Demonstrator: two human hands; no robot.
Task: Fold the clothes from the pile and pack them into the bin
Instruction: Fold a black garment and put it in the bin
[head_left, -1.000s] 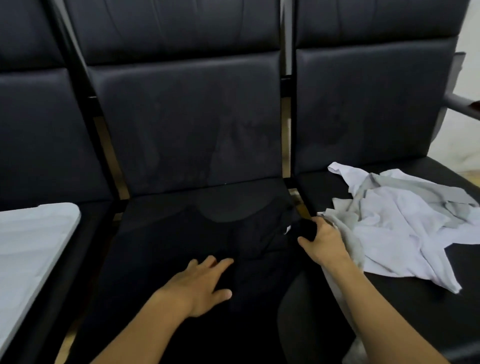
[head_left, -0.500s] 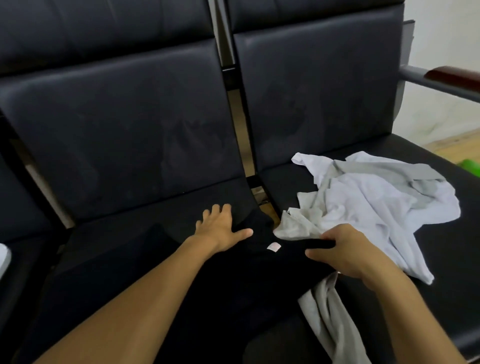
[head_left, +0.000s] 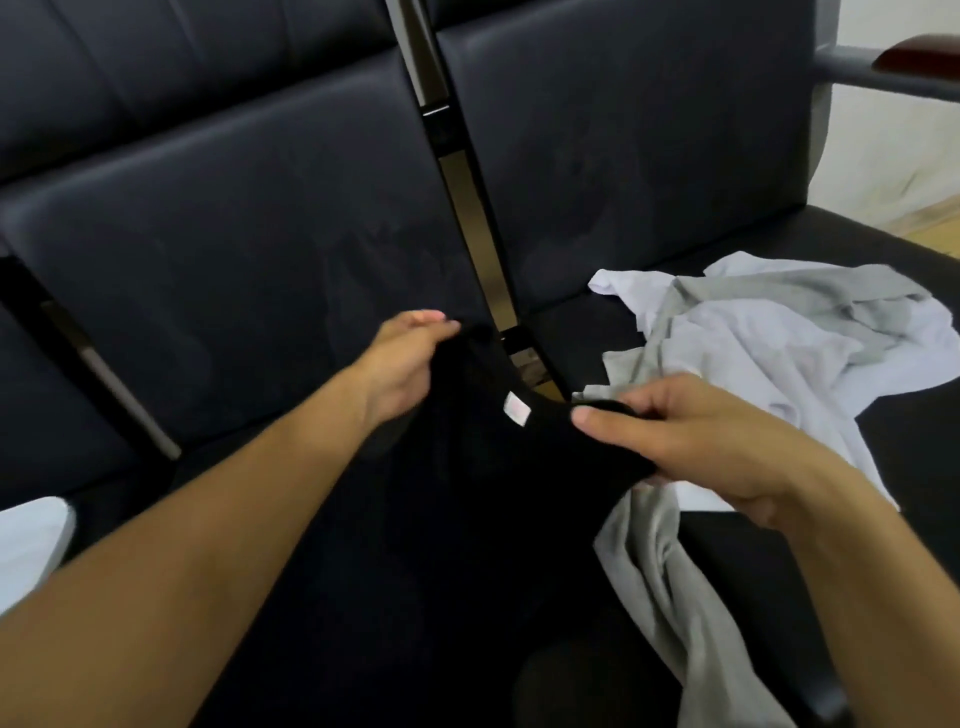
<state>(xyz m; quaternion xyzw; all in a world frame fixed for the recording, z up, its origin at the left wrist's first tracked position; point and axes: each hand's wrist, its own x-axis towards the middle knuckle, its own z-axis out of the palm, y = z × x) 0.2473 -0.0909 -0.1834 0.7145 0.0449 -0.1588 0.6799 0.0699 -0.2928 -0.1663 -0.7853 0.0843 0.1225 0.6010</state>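
A black shirt (head_left: 467, 493) with a small white neck label lies over the middle black seat, its collar end raised. My left hand (head_left: 402, 364) pinches the shirt's left shoulder, and my right hand (head_left: 696, 436) grips the right shoulder with the thumb on top. A pile of white and grey clothes (head_left: 753, 353) is spread on the right seat, one grey piece hanging down over the seat's front edge beside my right forearm. No bin is in view.
Black padded seat backs (head_left: 234, 234) rise behind the seats, with a gap between them. A grey armrest with a dark wooden pad (head_left: 914, 57) stands at the upper right. A white object's corner (head_left: 31, 545) shows at the left edge.
My left hand went from lying flat on the black shirt to pinching its shoulder. Both hands have lifted the collar end. The view has shifted right and closer.
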